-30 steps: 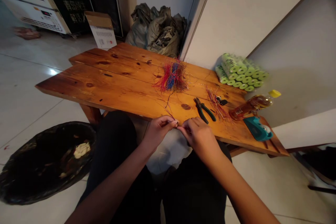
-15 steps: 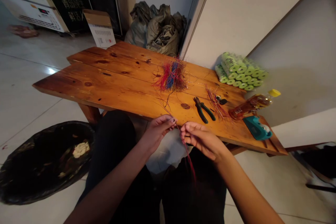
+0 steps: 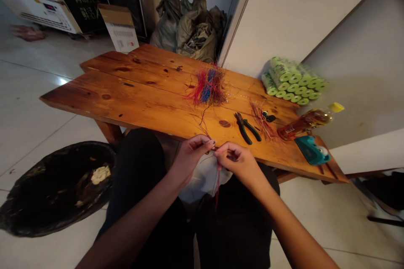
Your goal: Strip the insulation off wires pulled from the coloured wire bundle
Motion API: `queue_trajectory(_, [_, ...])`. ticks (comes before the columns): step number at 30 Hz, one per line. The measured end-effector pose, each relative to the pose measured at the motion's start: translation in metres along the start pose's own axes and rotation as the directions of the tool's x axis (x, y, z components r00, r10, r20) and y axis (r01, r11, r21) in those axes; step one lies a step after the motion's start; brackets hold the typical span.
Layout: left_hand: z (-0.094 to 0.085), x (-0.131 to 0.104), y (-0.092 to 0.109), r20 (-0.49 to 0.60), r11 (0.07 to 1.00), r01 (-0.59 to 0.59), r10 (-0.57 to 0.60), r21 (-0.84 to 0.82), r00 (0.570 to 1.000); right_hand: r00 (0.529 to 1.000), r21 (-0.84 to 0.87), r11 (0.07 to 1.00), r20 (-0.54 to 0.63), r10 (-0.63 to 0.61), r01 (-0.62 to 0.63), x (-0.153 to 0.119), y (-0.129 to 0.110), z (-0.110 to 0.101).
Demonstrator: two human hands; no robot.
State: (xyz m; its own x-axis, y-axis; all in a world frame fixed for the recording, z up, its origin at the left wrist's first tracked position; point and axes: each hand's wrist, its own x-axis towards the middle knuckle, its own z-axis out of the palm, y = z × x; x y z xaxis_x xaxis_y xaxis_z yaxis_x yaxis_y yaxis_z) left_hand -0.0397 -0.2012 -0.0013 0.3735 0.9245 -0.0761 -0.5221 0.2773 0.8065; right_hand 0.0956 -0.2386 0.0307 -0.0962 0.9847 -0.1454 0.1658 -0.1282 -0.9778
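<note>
At the near edge of the wooden table, my left hand [image 3: 193,153] pinches a bunch of thin reddish wires [image 3: 217,185]. My right hand [image 3: 235,157] is closed on the same wires, its fingertips almost touching the left ones. Loose red ends hang below the hands over my lap, and other thin strands run from the left fingers up onto the table. Beyond the hands lies a pile of red, blue and brown wires [image 3: 206,86]. Dark-handled pliers [image 3: 246,128] rest to the right. Between the fingertips, the exact grip is too small to make out.
On the wooden table [image 3: 142,96] are a second wire bunch [image 3: 261,119], a bottle [image 3: 307,124], a teal tape dispenser [image 3: 311,150] and stacked green rolls [image 3: 292,80]. A black-lined bin [image 3: 47,193] stands at left. Sacks [image 3: 192,29] lie behind.
My right hand has come in closer to the left, its fingers now curled into a pinch. The hanging wire ends have swung left. The view has shifted slightly.
</note>
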Motion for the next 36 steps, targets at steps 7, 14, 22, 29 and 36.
queue_trajectory(7, [0.005, -0.004, -0.007, -0.116, 0.972, -0.165, 0.186, 0.166, 0.976, 0.787, -0.897, 0.286, 0.101, -0.608, 0.337, -0.002, 0.009, 0.002])
queue_trajectory(14, [0.007, -0.003, -0.008, -0.160, 0.979, -0.169, 0.185, 0.111, 0.970, 0.793, -0.905, 0.300, 0.062, -0.606, 0.300, 0.003, 0.014, 0.003])
queue_trajectory(22, [0.001, 0.000, -0.005, -0.130, 0.983, -0.158, 0.170, 0.095, 0.977, 1.000, 0.257, 0.966, 0.009, 0.020, -0.022, 0.009, 0.010, 0.001])
queue_trajectory(29, [0.002, -0.002, -0.004, -0.138, 0.986, -0.155, 0.161, 0.055, 0.977, 0.957, 0.100, 0.985, -0.269, -0.109, 0.140, 0.004, 0.009, 0.006])
queue_trajectory(36, [0.004, -0.003, -0.006, -0.166, 0.989, -0.140, 0.144, 0.035, 0.976, 0.729, -0.745, 0.498, -0.025, -0.684, 0.443, -0.006, 0.015, 0.003])
